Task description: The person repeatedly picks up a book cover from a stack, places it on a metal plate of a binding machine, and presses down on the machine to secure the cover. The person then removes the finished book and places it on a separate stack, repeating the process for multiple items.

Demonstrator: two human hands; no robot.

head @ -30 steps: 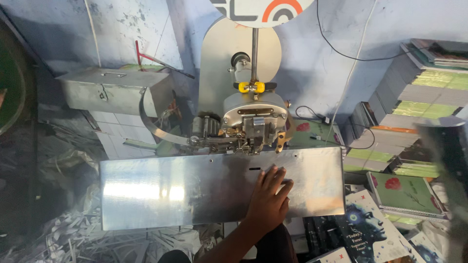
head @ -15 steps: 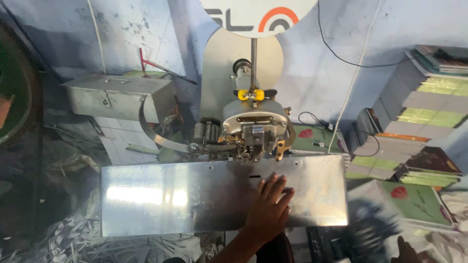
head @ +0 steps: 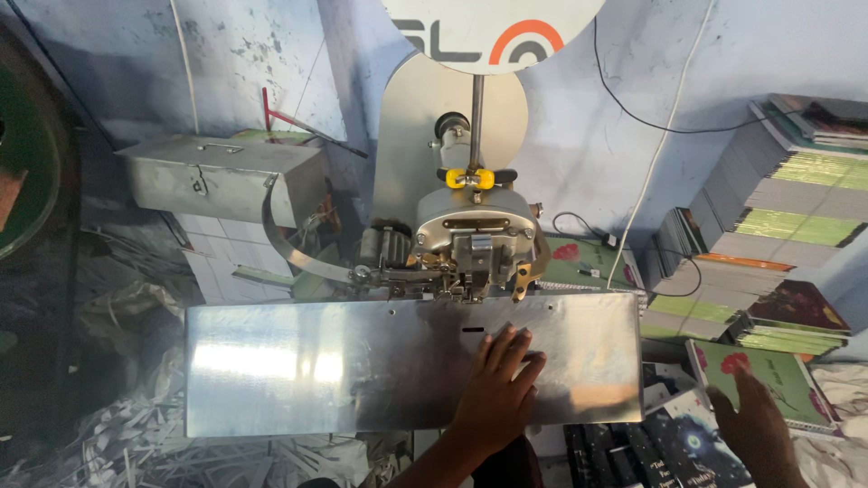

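Steel worktop is carrying the left hand, fingers apart and flat, slot just ahead. Right hand is hovering nearer the notebooks, fingers loosely open, book's long axis running away rightward.

Round white sign with dark and orange lettering, top centre above the machine.

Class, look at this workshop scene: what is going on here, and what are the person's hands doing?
A person stands at a metal machine with a shiny steel work plate. The left hand lies flat on the plate, fingers spread, just below the machine's head. The right hand reaches out over the notebooks lying at the right. More notebooks are stacked against the wall.
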